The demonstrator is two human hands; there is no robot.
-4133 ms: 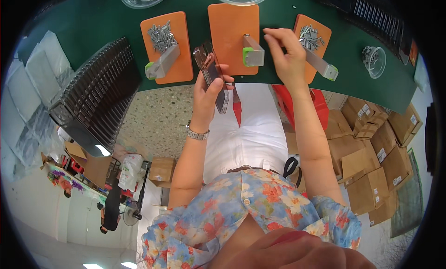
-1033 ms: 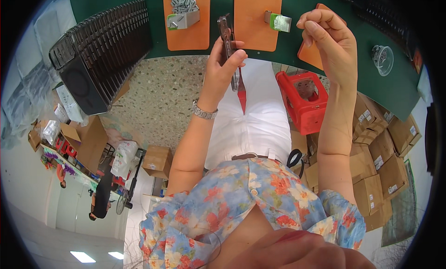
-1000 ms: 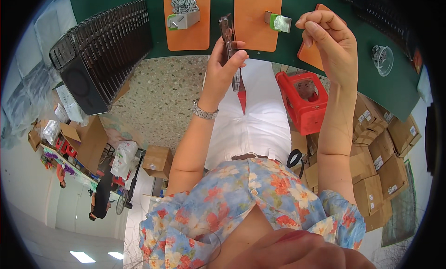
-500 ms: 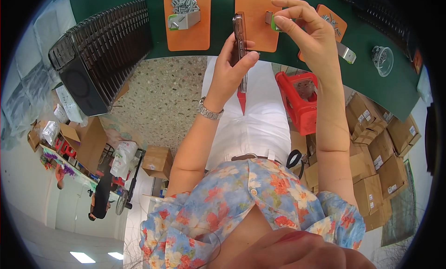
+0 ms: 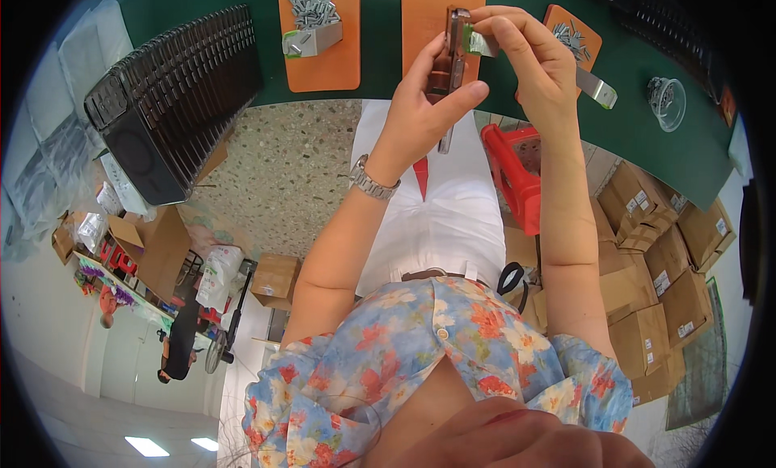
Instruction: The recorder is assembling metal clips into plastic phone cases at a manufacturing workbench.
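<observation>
My left hand grips a dark see-through phone case by its sides and holds it upright, edge-on, above the near edge of the green table. From the right, my right hand pinches a small silver metal block with a green end. That green end meets the upper part of the case, though whether it presses on it is hard to tell. Behind the hands lies an orange mat. A long row of dark phone cases stands on edge at the left.
Another orange mat bears a pile of small metal pieces and a silver block. More pieces and a block lie right, near a clear cup. Below are a red stool and cardboard boxes.
My left hand has raised the phone case and shifted it right. My right hand has brought the metal block down and left, so its green end now meets the case.
</observation>
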